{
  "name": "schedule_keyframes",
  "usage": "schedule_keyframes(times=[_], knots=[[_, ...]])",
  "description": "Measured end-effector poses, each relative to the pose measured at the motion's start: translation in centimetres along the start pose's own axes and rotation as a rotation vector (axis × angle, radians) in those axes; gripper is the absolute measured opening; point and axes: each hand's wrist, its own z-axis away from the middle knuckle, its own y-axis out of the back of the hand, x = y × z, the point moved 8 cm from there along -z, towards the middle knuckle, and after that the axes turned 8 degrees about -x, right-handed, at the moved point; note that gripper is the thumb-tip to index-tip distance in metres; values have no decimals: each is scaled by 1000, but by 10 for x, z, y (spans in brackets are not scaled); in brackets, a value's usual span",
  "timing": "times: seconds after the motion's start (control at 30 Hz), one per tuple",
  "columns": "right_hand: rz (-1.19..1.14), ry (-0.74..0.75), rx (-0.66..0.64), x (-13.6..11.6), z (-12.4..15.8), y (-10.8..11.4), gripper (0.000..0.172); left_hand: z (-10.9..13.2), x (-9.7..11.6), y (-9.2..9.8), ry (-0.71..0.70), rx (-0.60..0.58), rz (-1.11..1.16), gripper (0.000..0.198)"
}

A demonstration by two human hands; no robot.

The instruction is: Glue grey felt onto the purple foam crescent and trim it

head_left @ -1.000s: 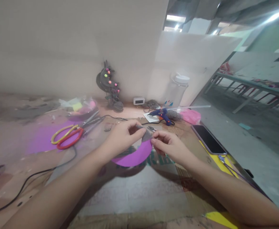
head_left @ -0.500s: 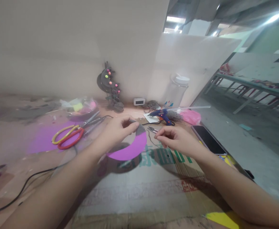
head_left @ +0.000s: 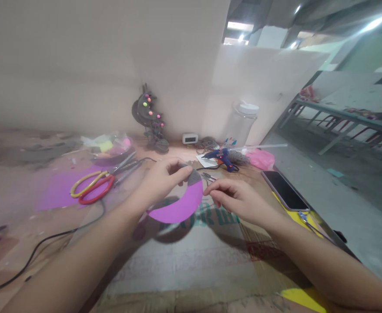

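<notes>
My left hand (head_left: 161, 178) pinches the grey tip of a purple crescent-shaped cutout (head_left: 182, 204) and holds it a little above the cardboard-covered table (head_left: 194, 256). My right hand (head_left: 235, 198) hovers just right of the crescent's edge, fingers curled with thumb and forefinger close together; nothing shows between them. A small pair of pliers (head_left: 208, 176) lies on the table just behind my right hand.
Red and yellow scissors (head_left: 91, 188) lie at the left on a purple sheet (head_left: 60, 191). A blue glue gun (head_left: 220, 157), a pink bag (head_left: 261, 158), a plastic jar (head_left: 243, 124) and a dark decorated ornament (head_left: 150, 117) stand at the back. A phone (head_left: 284, 189) lies at the right. A black cable (head_left: 47, 241) crosses the left.
My right hand let go of the crescent's grey tip, drew off to the right, then came back close to its edge. The left hand kept holding the crescent.
</notes>
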Motion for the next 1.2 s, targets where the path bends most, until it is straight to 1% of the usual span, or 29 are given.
schedule_keyframes(times=[0.13, 0.2, 0.27, 0.3, 0.43, 0.53, 0.7, 0.83, 1.07, 1.2], knots=[[-213, -41, 12, 13, -6, -6, 15, 1, 2, 0, -24, 44, 49, 26], [-306, -63, -23, 17, -8, -13, 20, 1, 0, -1, -31, 63, 73, 25], [-386, -77, -64, 19, -9, -21, 28, 1, -2, -5, -44, 61, 84, 25], [-425, -79, -65, 19, -8, -23, 31, 1, -1, -8, -55, 55, 84, 25], [-543, -72, 26, 19, -6, -24, 29, 4, 1, -16, -80, 35, 58, 24], [-570, -72, 49, 20, -5, -24, 29, 6, 4, -19, -88, 26, 50, 24], [-588, -65, 52, 23, -6, -25, 28, 7, 6, -21, -39, 28, 4, 23], [-593, -52, 67, 22, -6, -25, 27, 8, 8, -22, -35, 27, -29, 22], [-594, -56, 96, 23, -7, -24, 20, 8, 8, -26, -47, 11, -42, 20], [-618, -67, 119, 28, -7, -24, 9, 8, 11, -28, -72, -1, -47, 20]])
